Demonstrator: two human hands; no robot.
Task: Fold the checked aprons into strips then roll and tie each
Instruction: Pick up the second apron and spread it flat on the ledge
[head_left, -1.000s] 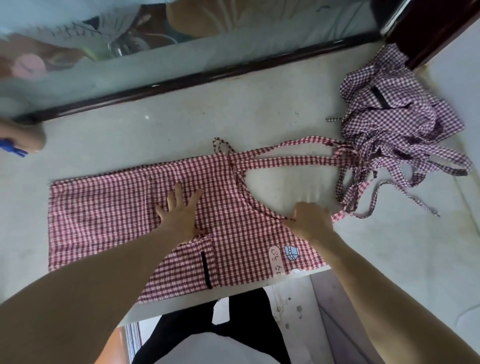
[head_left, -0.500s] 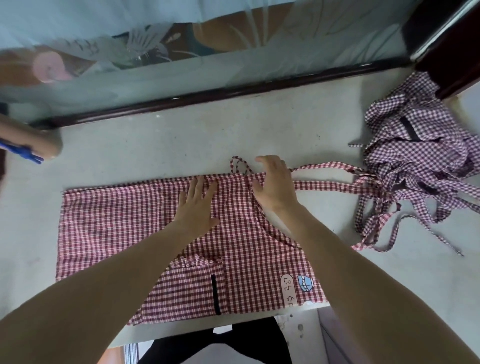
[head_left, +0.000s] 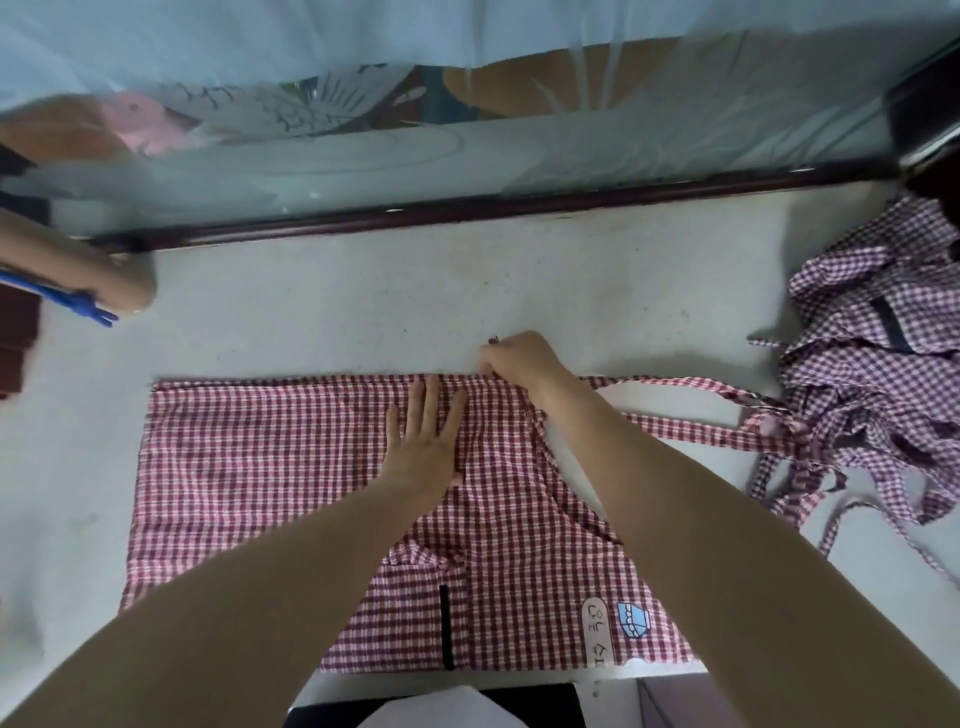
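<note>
Checked apron (head_left: 291, 467) spread flat on the counter (head_left: 363, 312), its long side running left to right, near edge hanging right at the counter's front edge. Left hand (head_left: 423, 447) lies flat on the cloth near the middle, fingers straight and pressed down, pinning it. Right hand (head_left: 519, 361) sits at the apron's far edge, fingers curled and pinching what looks like the neck loop or the hem there (too bunched to tell which). The straps (head_left: 691, 387) trail off to the right toward the heap of other aprons (head_left: 872, 364) at the counter's right end. The fold line runs along that long axis, so the far edge has to come toward the body, and the right hand is the one already on it, just beyond the left hand's fingertips
</note>
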